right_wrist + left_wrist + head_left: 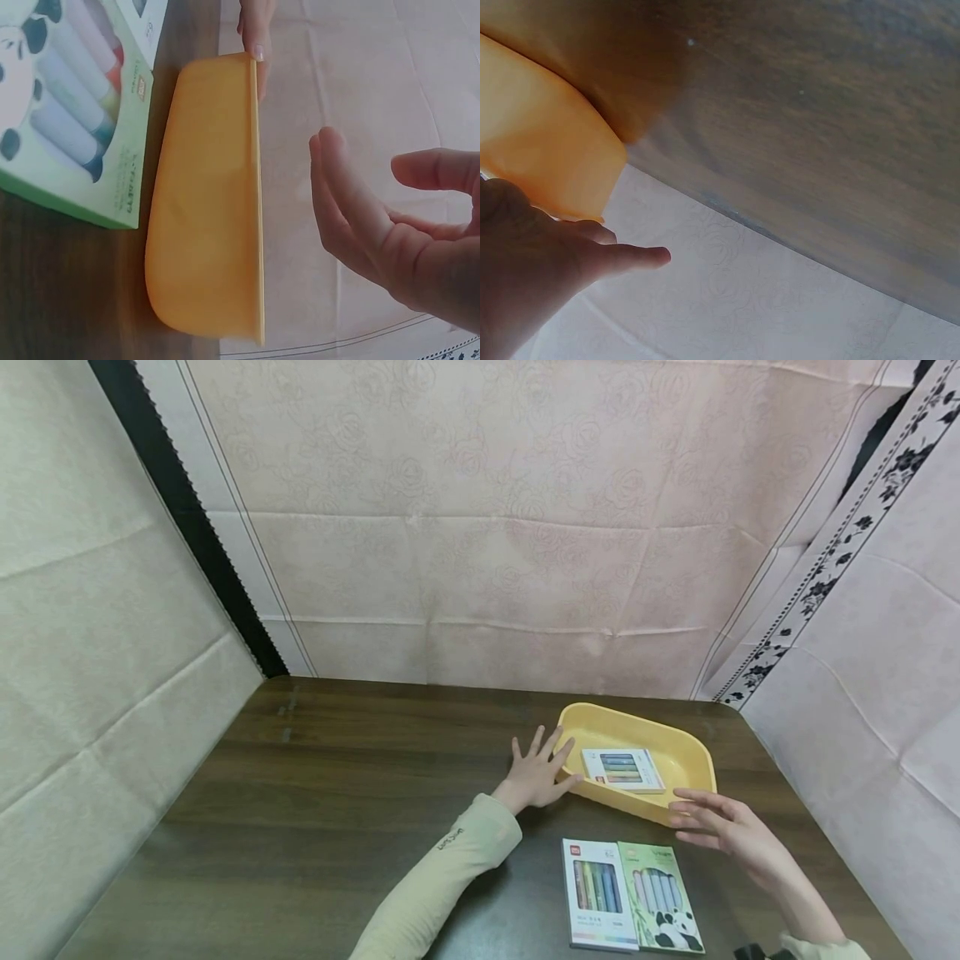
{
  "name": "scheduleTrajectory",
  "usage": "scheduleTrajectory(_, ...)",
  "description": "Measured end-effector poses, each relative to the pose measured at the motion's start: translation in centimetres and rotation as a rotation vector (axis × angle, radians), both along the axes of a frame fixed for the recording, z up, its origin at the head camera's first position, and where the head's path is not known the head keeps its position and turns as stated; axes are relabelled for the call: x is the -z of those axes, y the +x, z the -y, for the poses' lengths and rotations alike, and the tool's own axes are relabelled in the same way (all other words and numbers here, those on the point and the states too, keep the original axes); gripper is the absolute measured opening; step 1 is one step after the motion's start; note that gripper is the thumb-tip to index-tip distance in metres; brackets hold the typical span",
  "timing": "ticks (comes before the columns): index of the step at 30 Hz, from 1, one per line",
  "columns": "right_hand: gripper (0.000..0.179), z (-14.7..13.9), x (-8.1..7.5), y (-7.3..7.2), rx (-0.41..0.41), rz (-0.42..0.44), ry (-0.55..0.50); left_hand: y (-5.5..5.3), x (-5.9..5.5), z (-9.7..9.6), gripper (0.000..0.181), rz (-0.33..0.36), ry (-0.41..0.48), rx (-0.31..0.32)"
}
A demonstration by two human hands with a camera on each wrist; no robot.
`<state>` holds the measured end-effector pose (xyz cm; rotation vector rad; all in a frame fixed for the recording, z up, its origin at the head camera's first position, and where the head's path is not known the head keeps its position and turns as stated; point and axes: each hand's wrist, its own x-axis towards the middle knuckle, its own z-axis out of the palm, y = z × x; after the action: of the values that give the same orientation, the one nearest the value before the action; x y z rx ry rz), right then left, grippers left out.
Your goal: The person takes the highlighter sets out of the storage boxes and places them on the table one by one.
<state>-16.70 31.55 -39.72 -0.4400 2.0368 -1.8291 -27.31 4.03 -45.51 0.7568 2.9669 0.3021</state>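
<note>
A yellow plastic tray (pixel 686 760) stands on the table with a small white box (pixel 624 770) showing coloured sticks lying inside. At the tray's left end is my left hand (pixel 534 777), fingers spread and straight, its thumb at the near rim. In the right wrist view that hand (pixel 256 30) meets the far end of the rim. My right hand (pixel 723 827) hovers by the tray's near right corner, fingers loosely bent and holding nothing. A gap separates it from the tray wall (pixel 202 202) in the right wrist view.
Nearer the table's front, a white box of coloured pens (pixel 600 893) lies side by side with a green panda box (pixel 660 893). The dark wooden table (pixel 300 827) is enclosed by pale cloth (pixel 480 568) at the back and both sides.
</note>
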Motion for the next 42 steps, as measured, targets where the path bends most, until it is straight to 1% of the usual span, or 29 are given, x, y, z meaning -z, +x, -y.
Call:
scheduleTrajectory(3, 0.025, 0.2, -0.2, -0.5, 0.036, 0.014, 0.034, 0.0, 0.1, 0.0, 0.064, -0.004, 0.0, 0.001)
scheduleTrajectory(6, 0.034, 0.3, -0.4, -1.0, 0.055, 0.024, 0.057, -0.1, 0.1, 0.0, 0.065, -0.01, -0.005, 0.0)
scheduleTrajectory(8, 0.04, 0.4, -0.4, -1.4, 0.05, 0.027, 0.063, -0.1, 0.0, 0.0, 0.065, -0.011, -0.007, -0.001)
scheduleTrajectory(11, 0.038, 0.4, -0.5, -1.8, 0.034, 0.033, 0.06, 0.0, 0.0, 0.0, 0.064, -0.003, -0.006, 0.0)
scheduleTrajectory(15, 0.037, 0.3, -0.5, -2.3, 0.011, 0.038, 0.026, 0.0, 0.1, 0.0, 0.064, 0.004, -0.001, 0.001)
scheduleTrajectory(18, 0.043, 0.2, -0.4, -2.6, 0.003, 0.038, 0.013, -0.1, 0.1, 0.0, 0.065, 0.003, 0.0, 0.001)
scheduleTrajectory(25, 0.058, 0.4, -0.6, -3.1, 0.07, 0.066, 0.1, -0.1, 0.2, 0.0, 0.065, 0.006, -0.004, 0.0)
scheduleTrajectory(31, 0.06, 0.6, -0.9, -3.4, 0.102, 0.072, 0.134, -0.1, 0.1, 0.0, 0.065, 0.0, -0.011, 0.0)
scheduleTrajectory(37, 0.061, 0.5, -1.2, -4.0, 0.082, 0.094, 0.118, -0.1, 0.1, 0.0, 0.066, -0.001, -0.017, -0.002)
scheduleTrajectory(39, 0.061, 0.4, -1.2, -4.2, 0.069, 0.116, 0.101, -0.1, 0.1, 0.0, 0.066, 0.0, -0.016, -0.005)
scheduleTrajectory(42, 0.059, 0.1, -1.3, -4.7, 0.05, 0.173, 0.038, -0.1, 0.1, 0.0, 0.065, 0.003, -0.015, -0.005)
